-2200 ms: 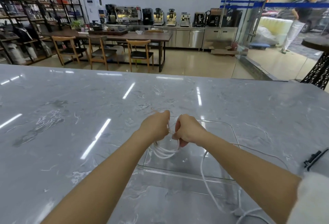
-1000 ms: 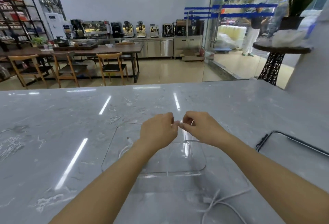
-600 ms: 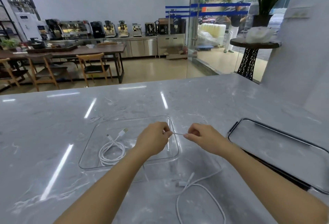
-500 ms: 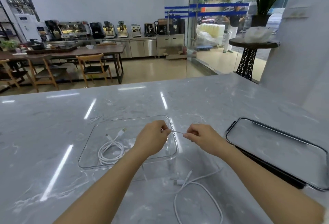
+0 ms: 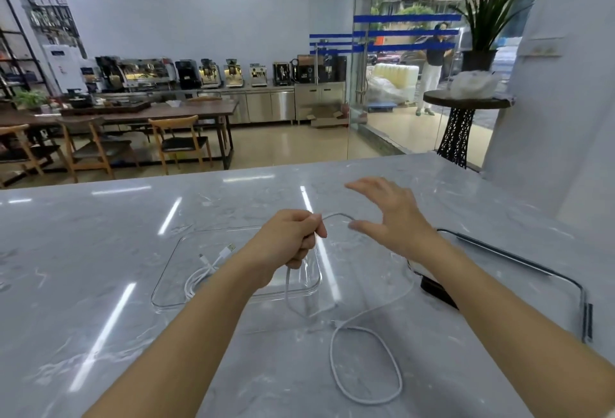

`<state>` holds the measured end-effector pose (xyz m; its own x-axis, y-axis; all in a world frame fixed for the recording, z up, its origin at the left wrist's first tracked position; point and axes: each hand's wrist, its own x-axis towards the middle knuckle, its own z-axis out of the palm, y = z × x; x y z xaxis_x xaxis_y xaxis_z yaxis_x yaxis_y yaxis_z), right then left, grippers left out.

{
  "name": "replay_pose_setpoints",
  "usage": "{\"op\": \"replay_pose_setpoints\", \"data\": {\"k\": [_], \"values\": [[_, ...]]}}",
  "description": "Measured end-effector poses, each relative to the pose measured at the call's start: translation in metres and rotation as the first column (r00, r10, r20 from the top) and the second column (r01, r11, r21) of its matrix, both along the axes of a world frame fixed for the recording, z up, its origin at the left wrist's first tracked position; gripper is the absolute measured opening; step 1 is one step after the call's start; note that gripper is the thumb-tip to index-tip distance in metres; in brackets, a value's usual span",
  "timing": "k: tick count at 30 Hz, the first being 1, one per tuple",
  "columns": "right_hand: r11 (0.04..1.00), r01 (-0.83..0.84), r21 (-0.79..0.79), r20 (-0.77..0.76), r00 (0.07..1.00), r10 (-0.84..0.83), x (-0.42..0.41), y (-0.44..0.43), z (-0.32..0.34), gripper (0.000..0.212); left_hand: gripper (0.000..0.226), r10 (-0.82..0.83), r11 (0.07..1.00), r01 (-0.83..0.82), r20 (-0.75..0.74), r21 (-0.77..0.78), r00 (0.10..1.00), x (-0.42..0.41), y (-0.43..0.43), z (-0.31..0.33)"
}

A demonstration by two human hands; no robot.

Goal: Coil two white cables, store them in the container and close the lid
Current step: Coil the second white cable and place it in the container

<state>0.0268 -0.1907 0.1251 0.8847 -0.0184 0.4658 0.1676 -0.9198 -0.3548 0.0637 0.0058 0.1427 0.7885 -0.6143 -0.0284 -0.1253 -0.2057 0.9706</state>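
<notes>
Right hand (image 5: 392,218) springs open off the white cable (image 5: 352,328); left hand (image 5: 289,243) grips it, anchoring the first loop

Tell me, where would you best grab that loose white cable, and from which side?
Pinch the loose cable on the raised arc just right of the left hand, coming in from the right with the open right hand. That stretch hangs in the air, free all round; the rest lies flat on the counter, harder to get fingers under.
</notes>
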Motion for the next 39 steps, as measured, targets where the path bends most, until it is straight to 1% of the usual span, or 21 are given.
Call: {"op": "replay_pose_setpoints", "data": {"k": [1, 2, 4, 7, 9, 11, 13, 14, 16, 18, 20, 21, 23, 25, 28, 29, 31, 33, 35, 37, 39], "values": [[0.987, -0.149, 0.053, -0.029, 0.988, 0.151, -0.003, 0.008, 0.004, 0.049, 0.032, -0.021, 1.000, 0.022, 0.024, -0.009, 0.999, -0.003, -0.002, 0.002], [0.961, -0.257, 0.106, -0.040, 0.964, 0.262, -0.006, 0.017, 0.007, 0.039, 0.033, -0.043, 0.999, 0.044, 0.046, -0.023, 0.998, -0.007, -0.005, 0.004], [0.946, -0.308, 0.100, 0.033, 0.951, 0.306, -0.007, 0.028, 0.010, 0.017, 0.034, -0.064, 0.996, 0.068, 0.079, -0.052, 0.995, -0.012, -0.008, 0.008], [0.976, -0.188, 0.113, 0.178, 0.970, 0.166, -0.006, 0.024, 0.018, 0.023, 0.034, -0.062, 0.994, 0.070, 0.094, -0.083, 0.994, -0.016, -0.005, 0.011], [0.963, -0.096, 0.253, 0.244, 0.969, 0.032, -0.007, 0.012, 0.023, 0.021, 0.036, -0.055, 0.992, 0.064, 0.087, -0.104, 0.995, -0.015, 0.003, 0.009], [0.905, -0.020, 0.425, 0.265, 0.959, -0.103, -0.007, -0.003, 0.026, 0.022, 0.037, -0.054, 0.990, 0.061, 0.062, -0.124, 0.997, -0.014, 0.012, 0.004], [0.889, 0.056, 0.455, 0.197, 0.967, -0.161, -0.004, -0.016, 0.026, 0.022, 0.036, -0.054, 0.989, 0.058, 0.033, -0.136, 0.998, -0.014, 0.019, -0.001], [0.917, 0.119, 0.381, 0.112, 0.979, -0.173, -0.004, -0.020, 0.024, 0.024, 0.035, -0.043, 0.989, 0.046, 0.024, -0.138, 0.999, -0.015, 0.022, -0.003], [0.979, 0.198, 0.041, 0.003, 0.980, -0.198, -0.006, -0.018, 0.017, 0.046, 0.034, -0.002, 0.990, 0.007, 0.036, -0.138, 0.999, -0.017, 0.023, -0.004], [0.980, 0.062, -0.190, 0.107, 0.993, -0.042, -0.009, -0.004, 0.009, 0.058, 0.032, 0.020, 0.988, -0.010, 0.067, -0.153, 0.998, -0.017, 0.022, -0.002], [0.965, -0.077, -0.250, 0.210, 0.969, 0.131, -0.007, 0.015, 0.004, 0.048, 0.031, 0.011, 0.983, 0.003, 0.076, -0.181, 0.997, -0.019, 0.020, 0.001], [0.963, -0.087, -0.256, 0.270, 0.950, 0.158, -0.004, 0.021, 0.003, 0.040, 0.031, -0.006, 0.981, 0.021, 0.075, -0.195, 0.997, -0.020, 0.020, 0.003], [0.982, -0.074, -0.175, 0.368, 0.920, 0.135, 0.003, 0.025, 0.005, 0.029, 0.029, -0.065, 0.973, 0.079, 0.073, -0.217, 0.995, -0.022, 0.022, 0.004], [0.989, -0.125, 0.076, 0.330, 0.939, 0.093, 0.006, 0.022, 0.009, 0.027, 0.026, -0.140, 0.955, 0.150, 0.058, -0.254, 0.988, -0.023, 0.028, 0.004], [0.888, -0.140, 0.438, 0.224, 0.974, 0.043, 0.004, 0.009, 0.012, 0.023, 0.019, -0.249, 0.897, 0.237, 0.017, -0.373, 0.968, -0.020, 0.047, -0.001], [0.852, -0.123, 0.509, 0.207, 0.978, 0.018, 0.003, 0.005, 0.011, 0.025, 0.018, -0.286, 0.862, 0.256, -0.002, -0.438, 0.958, -0.018, 0.054, -0.002], [0.819, -0.090, 0.566, 0.177, 0.984, -0.014, 0.006, 0.003, 0.006, 0.023, 0.034, -0.342, 0.803, 0.266, -0.047, -0.534, 0.939, -0.014, 0.066, -0.004], [0.877, -0.041, 0.479, 0.086, 0.996, 0.000, 0.009, 0.011, 0.002, 0.022, 0.051, -0.382, 0.774, 0.261, -0.097, -0.577, 0.919, -0.010, 0.073, -0.006], [0.984, 0.064, 0.164, -0.087, 0.995, -0.050, 0.012, 0.023, -0.002, 0.041, 0.058, -0.403, 0.759, 0.242, -0.144, -0.604, 0.904, -0.007, 0.077, -0.007], [0.975, 0.108, -0.195, -0.208, 0.967, -0.148, 0.012, 0.037, -0.003, 0.052, 0.055, -0.329, 0.770, 0.150, -0.185, -0.620, 0.926, -0.004, 0.079, -0.005], [0.899, 0.056, -0.434, -0.201, 0.967, -0.157, 0.012, 0.047, -0.008, 0.058, 0.040, -0.151, 0.783, -0.028, -0.233, -0.622, 0.961, 0.002, 0.080, -0.001]]}}
